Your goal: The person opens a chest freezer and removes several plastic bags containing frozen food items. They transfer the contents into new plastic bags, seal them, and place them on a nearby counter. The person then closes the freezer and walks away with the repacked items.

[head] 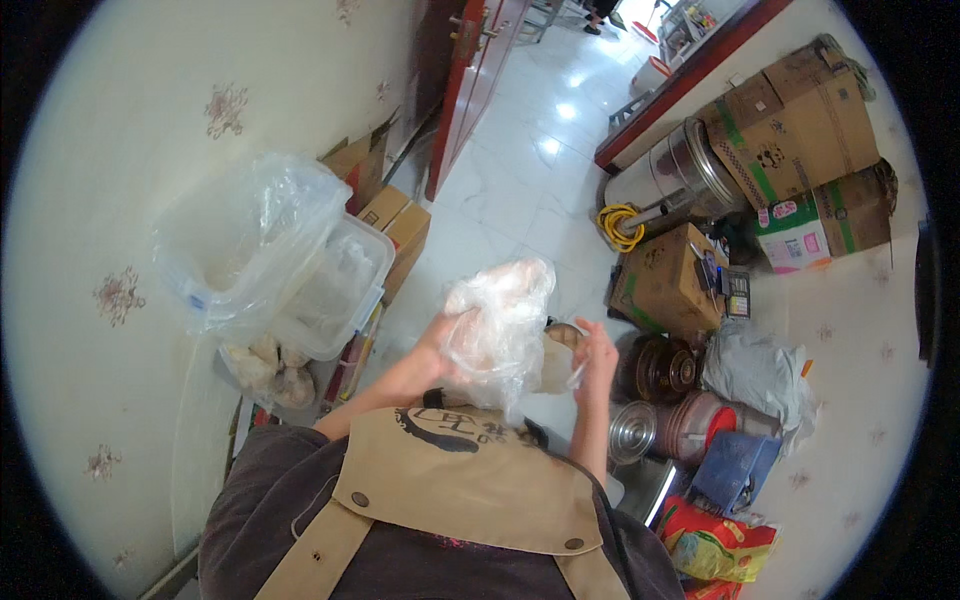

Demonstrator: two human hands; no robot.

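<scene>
A crumpled clear plastic bag with pale contents sits in front of my chest; what it holds is hard to make out through the shiny film. My left hand grips its left side, fingers partly hidden behind the plastic. To the right of the bag, my right hand is raised with curled fingers, slightly blurred, pinching what looks like a thin strip of clear plastic. A brown rounded object shows between the bag and this hand, too covered to identify.
At left, a lidded clear plastic storage box stands under a large plastic bag. Cardboard boxes, a metal drum, a yellow coiled hose and dark lidded jars line the right wall. Ahead, a red door stands ajar; a person's legs show beyond.
</scene>
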